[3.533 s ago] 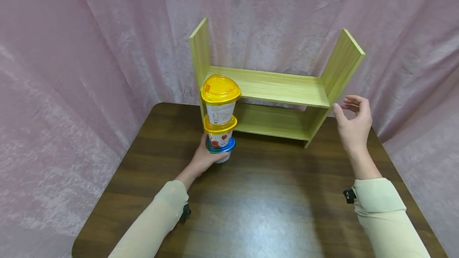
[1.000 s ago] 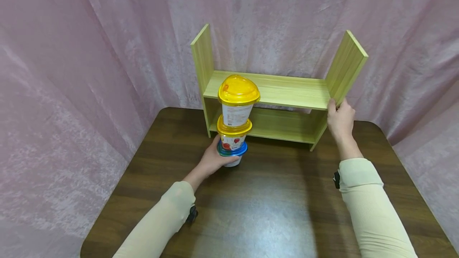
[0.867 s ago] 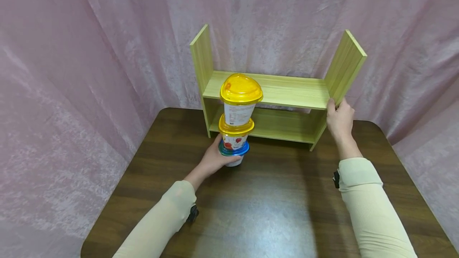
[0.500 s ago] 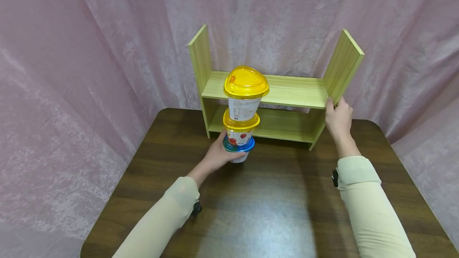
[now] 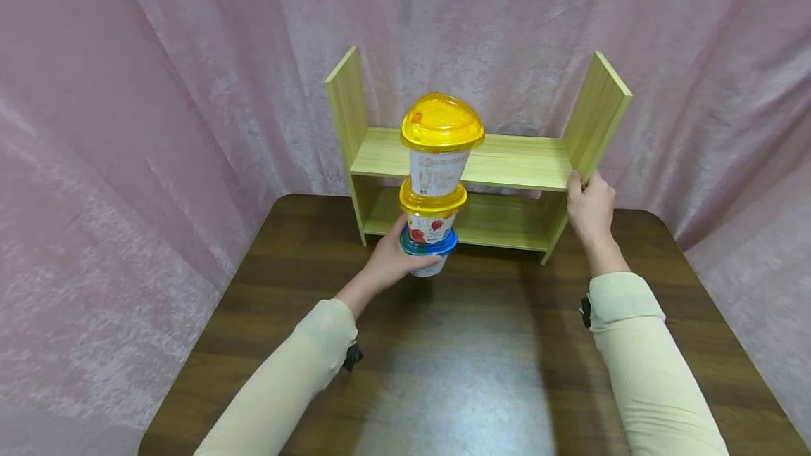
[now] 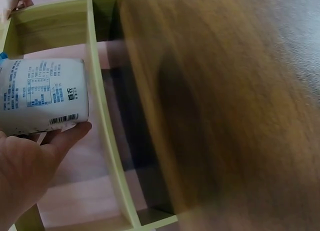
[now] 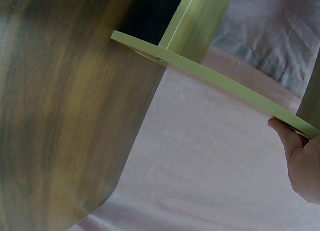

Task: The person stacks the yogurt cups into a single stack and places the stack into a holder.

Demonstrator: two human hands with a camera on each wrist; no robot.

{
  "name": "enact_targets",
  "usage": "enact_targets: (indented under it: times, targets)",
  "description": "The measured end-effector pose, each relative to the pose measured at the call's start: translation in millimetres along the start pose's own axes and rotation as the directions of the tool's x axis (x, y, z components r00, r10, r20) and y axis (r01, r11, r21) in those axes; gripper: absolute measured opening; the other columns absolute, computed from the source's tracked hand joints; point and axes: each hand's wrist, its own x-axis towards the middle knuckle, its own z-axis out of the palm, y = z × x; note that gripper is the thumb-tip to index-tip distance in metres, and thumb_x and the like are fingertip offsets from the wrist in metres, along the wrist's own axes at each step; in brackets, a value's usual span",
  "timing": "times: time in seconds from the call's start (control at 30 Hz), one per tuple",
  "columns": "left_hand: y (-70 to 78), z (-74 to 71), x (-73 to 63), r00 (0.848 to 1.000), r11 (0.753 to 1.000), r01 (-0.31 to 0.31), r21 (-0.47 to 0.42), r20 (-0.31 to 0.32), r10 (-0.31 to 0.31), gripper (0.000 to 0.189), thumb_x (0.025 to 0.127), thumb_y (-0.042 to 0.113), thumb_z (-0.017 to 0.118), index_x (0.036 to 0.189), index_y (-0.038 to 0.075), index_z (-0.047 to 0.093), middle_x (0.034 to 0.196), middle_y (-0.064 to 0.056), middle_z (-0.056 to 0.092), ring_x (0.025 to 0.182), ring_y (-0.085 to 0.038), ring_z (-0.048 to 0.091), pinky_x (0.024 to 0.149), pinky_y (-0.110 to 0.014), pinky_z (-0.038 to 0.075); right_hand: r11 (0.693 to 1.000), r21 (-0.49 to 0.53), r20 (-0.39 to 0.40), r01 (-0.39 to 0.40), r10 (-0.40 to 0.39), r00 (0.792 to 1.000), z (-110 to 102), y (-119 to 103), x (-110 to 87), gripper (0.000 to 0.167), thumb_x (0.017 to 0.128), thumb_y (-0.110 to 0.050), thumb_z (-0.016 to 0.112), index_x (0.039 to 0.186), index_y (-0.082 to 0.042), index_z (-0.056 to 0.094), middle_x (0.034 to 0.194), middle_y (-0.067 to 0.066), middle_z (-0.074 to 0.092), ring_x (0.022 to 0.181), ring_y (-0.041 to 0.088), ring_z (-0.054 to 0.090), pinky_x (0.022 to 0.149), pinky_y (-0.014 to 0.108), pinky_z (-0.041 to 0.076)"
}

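My left hand [image 5: 391, 259] grips the bottom of a stack of three lidded snack tubs, holding it upright in front of the shelf. The lowest tub [image 5: 433, 270] has a blue lid; the middle tub [image 5: 436, 227] and top tub [image 5: 437, 173] have yellow ones. In the left wrist view the white lowest tub [image 6: 45, 93], printed with a blue label and barcode, hangs above the table, its shadow on the wood below. My right hand [image 5: 592, 211] holds the front edge of the right side panel [image 7: 225, 86] of the pale wooden shelf [image 5: 513, 160], thumb and fingers about the board.
The two-level shelf stands at the back of the dark wooden table [image 5: 462, 357]. Its left side panel [image 5: 347, 111] rises behind and left of the stack. A pink curtain [image 5: 209, 90] hangs close around the table.
The left hand has moved right and lifted the tub stack from near the shelf's left end. Earlier apart from the shelf, the right hand has taken hold of its right panel.
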Motion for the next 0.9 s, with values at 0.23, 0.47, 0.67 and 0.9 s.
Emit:
enact_targets:
  times: [0.23, 0.47, 0.67, 0.9]
  targets:
    - [10.5, -2.1, 5.7, 1.0, 1.0, -0.027, -0.006, 0.016, 0.027, 0.085, 0.078, 0.044, 0.087, 0.147, 0.034, 0.038, 0.128, 0.006, 0.061, 0.116, -0.018, 0.06, 0.1, -0.05, 0.049, 1.0, -0.006, 0.009, 0.013, -0.013, 1.0, 5, -2, 1.1, 0.043, 0.106, -0.032, 0.042, 0.111, 0.006, 0.06, 0.092, 0.03, 0.062, 0.082, 0.042, 0.056, 0.076, 0.056, 0.047]
    - [21.3, -9.5, 10.5, 0.999, 0.999, -0.039, 0.033, 0.012, 0.039, 0.089, 0.078, 0.047, 0.087, 0.149, 0.033, 0.035, 0.128, 0.006, 0.061, 0.114, -0.018, 0.06, 0.1, -0.049, 0.05, 1.0, -0.015, 0.034, 0.02, -0.02, 0.999, 16, -8, 0.5, 0.043, 0.106, -0.032, 0.041, 0.113, 0.005, 0.061, 0.085, 0.025, 0.061, 0.075, 0.038, 0.057, 0.068, 0.047, 0.047]
    - [34.2, -15.1, 15.7, 0.999, 0.998, -0.048, 0.048, 0.016, 0.047, 0.091, 0.078, 0.049, 0.086, 0.151, 0.031, 0.034, 0.129, 0.006, 0.061, 0.114, -0.018, 0.06, 0.099, -0.049, 0.05, 1.0, -0.012, 0.032, 0.02, -0.02, 0.999, 19, -10, 1.8, 0.043, 0.106, -0.033, 0.041, 0.109, 0.005, 0.061, 0.084, 0.023, 0.06, 0.075, 0.038, 0.057, 0.069, 0.048, 0.047]
    - [46.6, -19.1, 23.7, 0.998, 0.996, -0.068, 0.054, 0.015, 0.067, 0.092, 0.077, 0.048, 0.087, 0.15, 0.034, 0.034, 0.128, 0.006, 0.061, 0.114, -0.016, 0.061, 0.098, -0.047, 0.051, 1.0, -0.019, 0.041, 0.025, -0.024, 0.999, 20, -12, 1.2, 0.042, 0.107, -0.034, 0.041, 0.108, 0.003, 0.06, 0.077, 0.016, 0.057, 0.069, 0.032, 0.055, 0.06, 0.039, 0.045]
